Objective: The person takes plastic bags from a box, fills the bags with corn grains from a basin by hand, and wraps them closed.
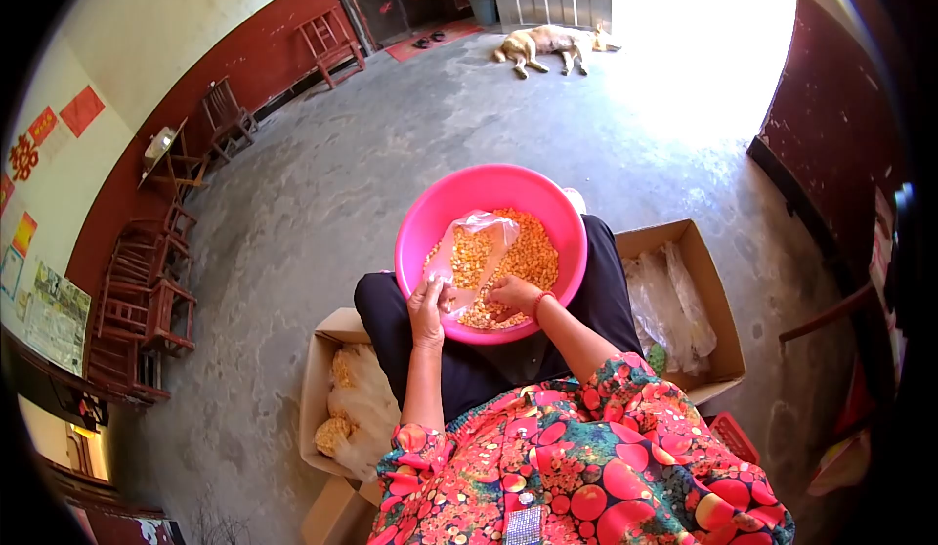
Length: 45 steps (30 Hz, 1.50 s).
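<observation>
A pink basin (430, 222) rests on my lap, with loose yellow corn kernels (532, 247) inside. A clear plastic bag (486, 222), partly filled with kernels, lies in the basin on its left side. At the near left rim, my left hand (427, 308) is closed on the edge of the bag. My right hand (518, 296), with a red band at the wrist, is down among the kernels beside the bag. Its fingers are curled onto kernels, and their tips are partly hidden.
Left of my legs stands a cardboard box (318, 369) with bagged kernels; another cardboard box (723, 345) at right holds clear plastic bags. A dog (552, 44) lies near the bright doorway. Wooden chairs (147, 281) line the left wall. A red plastic basket (733, 437) sits at right.
</observation>
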### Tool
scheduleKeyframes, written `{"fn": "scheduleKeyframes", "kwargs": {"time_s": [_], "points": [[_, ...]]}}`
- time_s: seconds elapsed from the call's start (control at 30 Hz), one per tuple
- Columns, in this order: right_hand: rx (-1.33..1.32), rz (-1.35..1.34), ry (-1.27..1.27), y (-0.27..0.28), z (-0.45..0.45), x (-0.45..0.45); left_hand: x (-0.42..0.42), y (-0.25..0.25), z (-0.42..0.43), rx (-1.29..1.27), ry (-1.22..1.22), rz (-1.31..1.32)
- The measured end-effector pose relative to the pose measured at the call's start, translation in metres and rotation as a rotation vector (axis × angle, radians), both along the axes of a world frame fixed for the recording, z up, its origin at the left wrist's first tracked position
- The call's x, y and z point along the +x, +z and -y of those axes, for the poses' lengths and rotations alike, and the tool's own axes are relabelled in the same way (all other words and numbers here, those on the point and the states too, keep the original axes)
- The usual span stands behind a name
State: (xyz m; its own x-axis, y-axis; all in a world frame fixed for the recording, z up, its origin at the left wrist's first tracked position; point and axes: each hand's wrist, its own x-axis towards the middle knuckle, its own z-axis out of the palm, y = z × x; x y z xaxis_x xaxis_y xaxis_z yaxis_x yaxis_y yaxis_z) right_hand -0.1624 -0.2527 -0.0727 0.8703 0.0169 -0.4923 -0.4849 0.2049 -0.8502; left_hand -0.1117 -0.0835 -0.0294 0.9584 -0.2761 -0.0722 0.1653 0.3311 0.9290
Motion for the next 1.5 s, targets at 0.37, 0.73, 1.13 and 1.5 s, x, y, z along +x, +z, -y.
{"fn": "scheduleKeyframes", "kwargs": {"time_s": [0.37,0.73,1.13,1.5], "points": [[-1.06,1.091,0.149,0.029,0.011,0.044,-0.001,0.001,0.0,0.025,-0.012,-0.004],[-1.005,0.235,0.296,-0.001,-0.001,0.026,0.001,-0.003,0.0,-0.009,-0.037,0.02],[-1.079,0.272,0.683,-0.018,-0.026,0.008,0.001,-0.003,-0.001,0.0,-0.042,0.025],[-0.582,0.112,0.337,-0.017,-0.011,0.007,0.001,-0.003,-0.002,-0.021,-0.059,0.032]]}}
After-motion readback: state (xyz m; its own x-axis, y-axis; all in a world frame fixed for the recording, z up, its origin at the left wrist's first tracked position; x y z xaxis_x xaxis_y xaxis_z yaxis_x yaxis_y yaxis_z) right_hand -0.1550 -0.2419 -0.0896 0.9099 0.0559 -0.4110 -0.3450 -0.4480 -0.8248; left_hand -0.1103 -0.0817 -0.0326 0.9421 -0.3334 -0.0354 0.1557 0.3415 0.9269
